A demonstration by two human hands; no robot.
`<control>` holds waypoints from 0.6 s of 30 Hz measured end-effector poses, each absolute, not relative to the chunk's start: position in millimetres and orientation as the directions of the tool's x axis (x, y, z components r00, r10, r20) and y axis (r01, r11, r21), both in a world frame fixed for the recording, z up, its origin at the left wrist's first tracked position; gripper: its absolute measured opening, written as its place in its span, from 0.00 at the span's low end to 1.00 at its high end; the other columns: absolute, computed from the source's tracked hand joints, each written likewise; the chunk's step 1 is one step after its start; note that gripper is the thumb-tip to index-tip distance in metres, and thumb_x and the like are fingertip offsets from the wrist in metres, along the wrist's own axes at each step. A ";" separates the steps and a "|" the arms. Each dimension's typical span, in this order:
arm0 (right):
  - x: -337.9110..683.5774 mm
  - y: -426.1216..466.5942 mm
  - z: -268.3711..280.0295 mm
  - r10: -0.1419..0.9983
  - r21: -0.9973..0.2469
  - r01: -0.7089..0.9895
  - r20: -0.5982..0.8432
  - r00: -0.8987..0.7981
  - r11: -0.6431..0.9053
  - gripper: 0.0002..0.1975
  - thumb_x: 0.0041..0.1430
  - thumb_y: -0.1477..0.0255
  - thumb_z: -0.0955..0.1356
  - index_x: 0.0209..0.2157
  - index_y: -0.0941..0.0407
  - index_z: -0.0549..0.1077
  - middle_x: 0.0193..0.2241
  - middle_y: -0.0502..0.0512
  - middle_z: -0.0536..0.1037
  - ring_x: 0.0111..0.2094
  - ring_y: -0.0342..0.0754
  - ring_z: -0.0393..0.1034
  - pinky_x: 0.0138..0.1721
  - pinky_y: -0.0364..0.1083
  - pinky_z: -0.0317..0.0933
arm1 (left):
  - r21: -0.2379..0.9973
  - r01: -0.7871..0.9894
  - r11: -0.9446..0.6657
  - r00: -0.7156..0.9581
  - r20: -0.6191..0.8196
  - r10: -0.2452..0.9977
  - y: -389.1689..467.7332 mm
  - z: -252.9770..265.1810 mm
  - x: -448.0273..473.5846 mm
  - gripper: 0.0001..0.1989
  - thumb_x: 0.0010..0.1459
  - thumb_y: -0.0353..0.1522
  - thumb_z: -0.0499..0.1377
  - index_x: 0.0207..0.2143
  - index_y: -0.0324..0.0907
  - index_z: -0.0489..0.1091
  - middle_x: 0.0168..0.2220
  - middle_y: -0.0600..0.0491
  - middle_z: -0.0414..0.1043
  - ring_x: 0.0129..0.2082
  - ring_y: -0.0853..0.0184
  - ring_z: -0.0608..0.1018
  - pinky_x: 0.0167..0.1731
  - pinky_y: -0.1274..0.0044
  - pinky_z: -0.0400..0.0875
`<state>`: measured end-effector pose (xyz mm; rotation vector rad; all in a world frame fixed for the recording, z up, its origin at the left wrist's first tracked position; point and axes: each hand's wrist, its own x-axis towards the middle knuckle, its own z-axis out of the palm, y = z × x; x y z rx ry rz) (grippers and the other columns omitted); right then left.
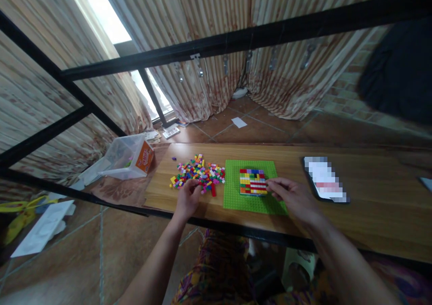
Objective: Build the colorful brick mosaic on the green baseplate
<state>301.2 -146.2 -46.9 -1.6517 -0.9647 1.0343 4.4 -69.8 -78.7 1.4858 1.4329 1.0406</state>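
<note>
A green studded baseplate lies on the wooden table, carrying a low, roughly square block of multicoloured toy bricks. At the block's right edge is my right hand, thumb and forefinger pinched together; what sits between the tips is too small to make out. To the left of the baseplate spreads a loose pile of small toy bricks in many colours. My left hand rests at the pile's near edge with its fingers curled in, and whatever they hold is hidden. A long red brick lies just right of it.
A phone lies on the wooden table to the right. Beyond the table's left end stands a clear plastic bin with an orange label. A black metal bar with hanging clips crosses in front of the curtains.
</note>
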 end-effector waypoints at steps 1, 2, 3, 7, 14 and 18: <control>301.3 -146.2 -47.3 0.919 -0.957 0.133 -0.201 0.339 -0.258 0.19 0.48 0.54 0.70 0.33 0.55 0.79 0.28 0.54 0.79 0.26 0.45 0.68 0.30 0.45 0.61 | 0.980 0.194 0.043 0.017 -0.048 0.999 -73.5 -77.9 7.7 0.09 0.50 0.35 0.62 0.32 0.39 0.70 0.23 0.58 0.67 0.22 0.74 0.67 0.25 0.81 0.62; 301.3 -146.2 -47.6 0.918 -0.957 0.130 -0.201 0.341 -0.258 0.19 0.48 0.54 0.70 0.33 0.55 0.79 0.28 0.54 0.79 0.27 0.45 0.68 0.30 0.45 0.61 | 0.991 0.059 0.122 0.033 -0.124 0.992 -77.2 -77.0 10.6 0.12 0.48 0.36 0.64 0.33 0.39 0.71 0.24 0.58 0.68 0.22 0.75 0.67 0.25 0.81 0.62; 301.3 -146.2 -47.8 0.917 -0.957 0.128 -0.202 0.343 -0.259 0.19 0.48 0.54 0.70 0.33 0.55 0.79 0.28 0.54 0.79 0.27 0.45 0.68 0.30 0.45 0.61 | 0.979 -0.057 0.198 0.060 -0.195 0.979 -80.8 -75.8 12.9 0.15 0.46 0.38 0.66 0.35 0.38 0.72 0.24 0.58 0.68 0.23 0.75 0.67 0.25 0.82 0.61; 300.8 -146.2 -47.6 0.914 -0.956 0.129 -0.206 0.349 -0.264 0.20 0.47 0.54 0.70 0.33 0.55 0.79 0.28 0.54 0.79 0.26 0.46 0.68 0.29 0.45 0.61 | 0.881 -0.270 0.388 0.150 -0.360 0.921 -90.0 -67.4 17.5 0.22 0.39 0.37 0.71 0.37 0.37 0.75 0.27 0.56 0.70 0.23 0.77 0.68 0.26 0.82 0.62; 300.1 -146.0 -46.4 0.915 -0.951 0.157 -0.199 0.350 -0.267 0.19 0.48 0.54 0.69 0.32 0.55 0.79 0.28 0.54 0.79 0.26 0.45 0.67 0.29 0.45 0.60 | 0.895 -0.244 0.374 0.145 -0.348 0.926 -93.0 -58.6 22.8 0.22 0.42 0.41 0.70 0.36 0.37 0.73 0.25 0.57 0.68 0.22 0.77 0.67 0.24 0.83 0.60; 300.1 -145.1 -47.5 0.914 -0.950 0.147 -0.211 0.347 -0.275 0.20 0.47 0.54 0.70 0.32 0.55 0.79 0.28 0.54 0.79 0.26 0.46 0.67 0.29 0.45 0.60 | 0.955 -0.144 0.260 0.107 -0.246 0.963 -93.3 -63.3 28.3 0.17 0.45 0.41 0.67 0.31 0.37 0.72 0.19 0.60 0.63 0.19 0.78 0.62 0.20 0.84 0.56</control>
